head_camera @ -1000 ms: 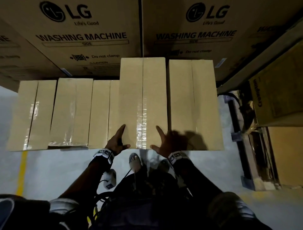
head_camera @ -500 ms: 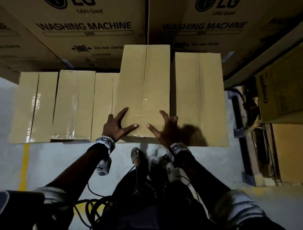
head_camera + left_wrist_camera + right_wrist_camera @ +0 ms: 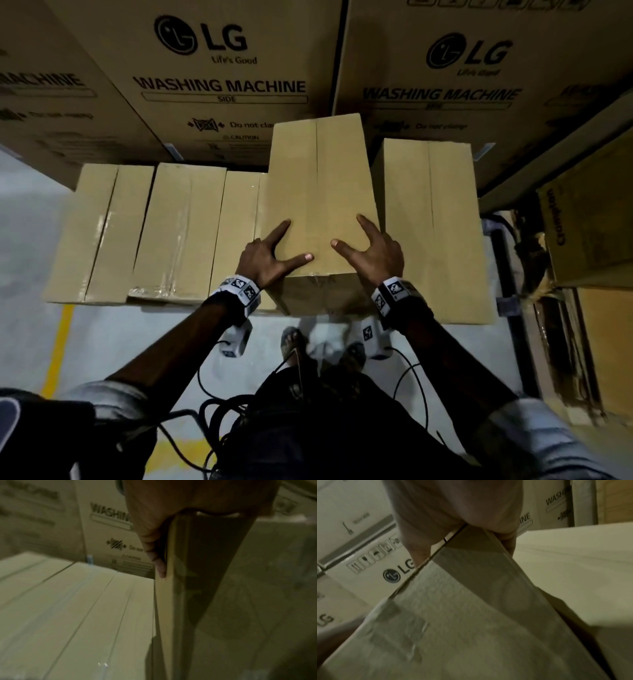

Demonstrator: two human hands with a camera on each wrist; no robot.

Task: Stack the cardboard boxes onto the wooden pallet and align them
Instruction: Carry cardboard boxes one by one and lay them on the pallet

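Head view shows the held box (image 3: 318, 205) raised above the row of boxes, tilted with its near end up, between a lower box (image 3: 236, 236) on its left and a taller-standing box (image 3: 433, 233) on its right. Both hands clamp its near corners: the left hand (image 3: 265, 258) with thumb across the top and fingers (image 3: 159, 566) down the left side, the right hand (image 3: 371, 255) likewise gripping the right corner. Two more boxes (image 3: 144, 233) sit further left, all backed against the large washing machine cartons (image 3: 222, 85). No wooden pallet can be made out beneath them. As a judgement, the risk is in lowering: the gap beside the right box looks tight, so a skewed descent could catch an edge, pinch fingers, or leave the near face out of line with the row's front edge.
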